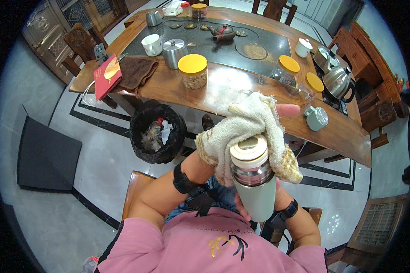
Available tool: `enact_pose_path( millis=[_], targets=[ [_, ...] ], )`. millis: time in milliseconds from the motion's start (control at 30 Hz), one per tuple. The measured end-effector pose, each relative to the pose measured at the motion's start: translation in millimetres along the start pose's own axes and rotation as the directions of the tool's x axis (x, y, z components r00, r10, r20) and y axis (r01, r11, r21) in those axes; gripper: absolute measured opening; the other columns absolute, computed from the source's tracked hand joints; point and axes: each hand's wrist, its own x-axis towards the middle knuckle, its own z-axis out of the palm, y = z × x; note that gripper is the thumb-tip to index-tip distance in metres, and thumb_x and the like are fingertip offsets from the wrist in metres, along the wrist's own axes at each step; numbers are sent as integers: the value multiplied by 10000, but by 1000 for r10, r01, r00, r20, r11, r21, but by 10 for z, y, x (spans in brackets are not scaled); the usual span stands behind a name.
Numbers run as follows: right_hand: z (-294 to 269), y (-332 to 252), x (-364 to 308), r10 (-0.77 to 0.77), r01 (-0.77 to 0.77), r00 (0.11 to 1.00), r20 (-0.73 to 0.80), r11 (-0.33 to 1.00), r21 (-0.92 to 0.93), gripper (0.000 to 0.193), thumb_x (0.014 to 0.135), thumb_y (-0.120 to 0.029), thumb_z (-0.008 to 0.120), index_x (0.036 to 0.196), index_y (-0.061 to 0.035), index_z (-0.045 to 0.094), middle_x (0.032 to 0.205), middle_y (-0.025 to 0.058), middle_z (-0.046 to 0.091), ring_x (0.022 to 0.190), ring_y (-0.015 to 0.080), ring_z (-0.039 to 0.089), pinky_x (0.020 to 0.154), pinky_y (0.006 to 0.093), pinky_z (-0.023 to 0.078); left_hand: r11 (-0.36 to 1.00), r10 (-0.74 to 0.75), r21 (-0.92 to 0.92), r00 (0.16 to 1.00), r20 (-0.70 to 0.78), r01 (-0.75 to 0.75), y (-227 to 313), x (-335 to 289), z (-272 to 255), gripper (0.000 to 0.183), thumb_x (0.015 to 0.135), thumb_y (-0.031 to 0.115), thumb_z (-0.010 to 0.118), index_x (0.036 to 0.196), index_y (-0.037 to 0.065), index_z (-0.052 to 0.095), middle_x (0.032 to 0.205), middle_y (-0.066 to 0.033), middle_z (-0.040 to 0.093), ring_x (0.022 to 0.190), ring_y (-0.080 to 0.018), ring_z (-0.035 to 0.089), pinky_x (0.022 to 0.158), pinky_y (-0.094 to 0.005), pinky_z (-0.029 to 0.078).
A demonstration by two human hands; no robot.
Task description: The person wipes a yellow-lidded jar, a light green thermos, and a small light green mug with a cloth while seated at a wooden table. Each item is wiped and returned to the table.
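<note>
Pale-green bottle point(256, 200) at 5 o'clock from view centre, cream lid point(249, 149) toward 12. Right hand point(282, 196) curled round lower body, gripping it. White towel point(248, 120) around lid's far side. Left hand point(288, 110) mostly beneath towel, one finger out straight; closure hidden, cannot tell. From bottle: bin point(176, 127) at 10 o'clock, mint mug point(315, 119) at 1.
</note>
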Motion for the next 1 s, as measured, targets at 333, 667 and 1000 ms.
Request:
enact_pose_path(
  millis=[333, 667, 1000],
  targets=[
    [85, -169, 118, -389, 317, 871, -299, 911, -263, 1030, 787, -826, 559, 1276, 80, 538, 1066, 201, 682, 893, 283, 711, 775, 387, 589, 857, 464, 372, 848, -257, -356, 75, -51, -511, 502, 1044, 201, 492, 1489, -1, 377, 1128, -63, 646, 983, -109, 650, 798, -239, 561],
    [-128, -438, 257, -764, 284, 491, -419, 595, -752, 681, 945, -574, 571, 1252, 33, 559, 1035, 149, 695, 892, 232, 686, 781, 348, 545, -82, 745, 996, 666, 40, 32, -418, -258, -642, 525, 1000, 277, 554, 1445, 36, 414, 1358, -122, 526, 1266, -215, 497, 1118, -384, 364],
    [76, -606, 297, -952, -214, 241, -190, 139, -967, 585, 832, -295, 771, 1283, 7, 552, 1070, 208, 695, 973, 253, 695, 853, 383, 525, -732, 522, 645, 790, 321, 222, -381, -320, -807, 668, 921, 250, 629, 1479, 1, 360, 1446, -173, 451, 1369, -324, 409, 1185, -433, 269]
  ],
)
